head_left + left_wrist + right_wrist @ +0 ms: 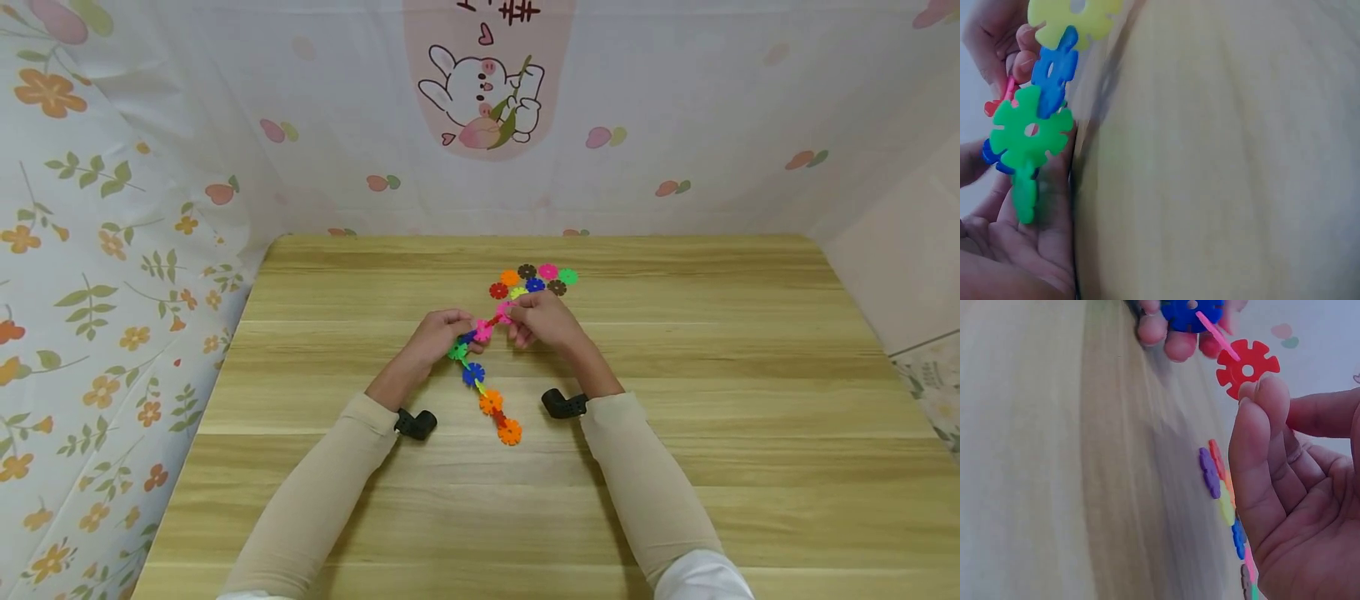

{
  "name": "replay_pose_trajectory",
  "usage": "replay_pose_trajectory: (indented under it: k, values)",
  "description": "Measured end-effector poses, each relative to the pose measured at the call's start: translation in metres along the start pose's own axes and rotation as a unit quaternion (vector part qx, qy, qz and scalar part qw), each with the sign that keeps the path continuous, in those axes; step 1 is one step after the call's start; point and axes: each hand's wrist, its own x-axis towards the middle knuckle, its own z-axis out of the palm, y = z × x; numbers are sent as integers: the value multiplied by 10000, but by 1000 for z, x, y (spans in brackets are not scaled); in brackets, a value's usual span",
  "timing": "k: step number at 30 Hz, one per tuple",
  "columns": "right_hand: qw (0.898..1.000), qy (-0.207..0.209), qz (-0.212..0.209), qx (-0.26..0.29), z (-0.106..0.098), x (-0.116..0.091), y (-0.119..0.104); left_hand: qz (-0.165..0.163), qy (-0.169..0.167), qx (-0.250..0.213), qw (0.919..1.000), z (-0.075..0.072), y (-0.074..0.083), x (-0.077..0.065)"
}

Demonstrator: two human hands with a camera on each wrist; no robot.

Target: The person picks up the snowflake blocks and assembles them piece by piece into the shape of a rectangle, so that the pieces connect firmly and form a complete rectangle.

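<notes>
A chain of coloured, notched interlocking discs hangs between and below the two hands, an orange disc (509, 432) at its lower end. My left hand (437, 340) holds the chain near a pink disc (483, 331) and a blue one. In the left wrist view, a green disc (1030, 128) stands before the left palm, joined to a blue disc (1055, 75). With thumb and fingertips, my right hand (551, 321) pinches a pink disc (505, 312) at the upper end. Beside those fingertips is a red disc (1248, 369); the fingers partly hide the joint.
Loose discs in several colours, among them a brown disc (527, 272) and a green disc (568, 277), lie flat just beyond the right hand. They rest on a wooden table (750, 375). A printed cloth (675, 100) hangs behind its far edge.
</notes>
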Motion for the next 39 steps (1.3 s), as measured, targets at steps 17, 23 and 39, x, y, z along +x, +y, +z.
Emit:
replay_pose_trajectory:
  k: [17,23,39]
  values:
    - [9990,-217,-241,-296,-8,-5,-6,355,-369,551,9972,4,19,1]
    - [9989,-267,-257,-288,-5,-6,-8,339,-335,288,9984,8,21,4]
    - [9996,258,-96,-16,-30,-4,4,217,10,-60,9997,-3,15,-1]
